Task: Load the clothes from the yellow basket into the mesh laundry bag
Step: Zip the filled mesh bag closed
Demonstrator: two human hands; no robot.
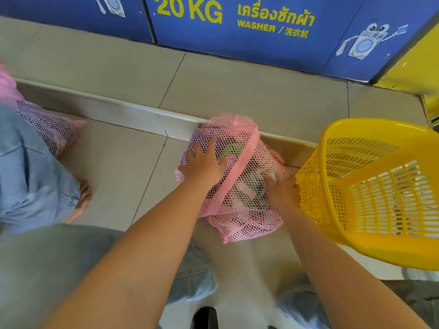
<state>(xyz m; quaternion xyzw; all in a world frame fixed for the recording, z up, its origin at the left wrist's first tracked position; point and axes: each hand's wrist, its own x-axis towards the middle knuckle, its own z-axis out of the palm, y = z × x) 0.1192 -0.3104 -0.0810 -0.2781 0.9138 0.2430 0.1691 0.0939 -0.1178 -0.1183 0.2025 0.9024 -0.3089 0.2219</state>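
Your left hand (pixel 202 162) lies spread flat on top of the pink mesh laundry bag (pixel 237 186); your right hand (pixel 282 193) presses its side, fingers curled into the netting, so the bag sits between them. One stuffed bag: soft, light, shape-shifting; judge the bunched neck beyond your left fingertips the surest hold. One yellow basket (pixel 370 186) touches your right wrist, apparently empty.
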